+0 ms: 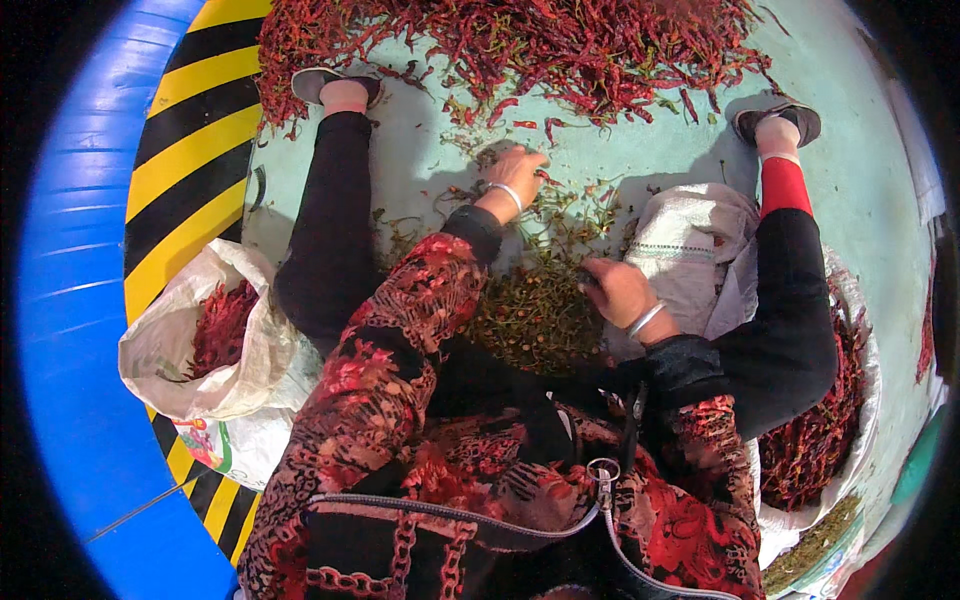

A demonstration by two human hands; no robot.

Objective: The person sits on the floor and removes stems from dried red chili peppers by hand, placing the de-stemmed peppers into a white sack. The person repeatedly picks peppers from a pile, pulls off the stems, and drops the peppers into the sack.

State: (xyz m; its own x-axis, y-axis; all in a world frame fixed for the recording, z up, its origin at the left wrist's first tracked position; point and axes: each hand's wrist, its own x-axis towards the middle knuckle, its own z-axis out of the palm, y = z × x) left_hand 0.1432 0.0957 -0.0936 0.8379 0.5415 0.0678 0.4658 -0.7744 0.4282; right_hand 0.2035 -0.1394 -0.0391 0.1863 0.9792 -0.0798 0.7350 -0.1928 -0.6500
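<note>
My left hand (516,174) is closed just above the pale green floor, with a small red chili pepper (543,174) showing at its fingertips. Closer to my body, my right hand (620,291) has its fingers curled in; a dark bit shows between them, too small to name. Beneath and between the hands lies a heap of greenish-brown chili stems (535,320), with loose stems scattered farther out. A large pile of red chili peppers (530,50) spreads across the floor beyond my feet.
A white woven sack (150,375) with red chilies stands at my left, beside a yellow-and-black striped band (190,110) and blue surface (70,300). A folded white sack (690,235) lies by my right leg. Another chili-filled sack (868,400) stands at the right.
</note>
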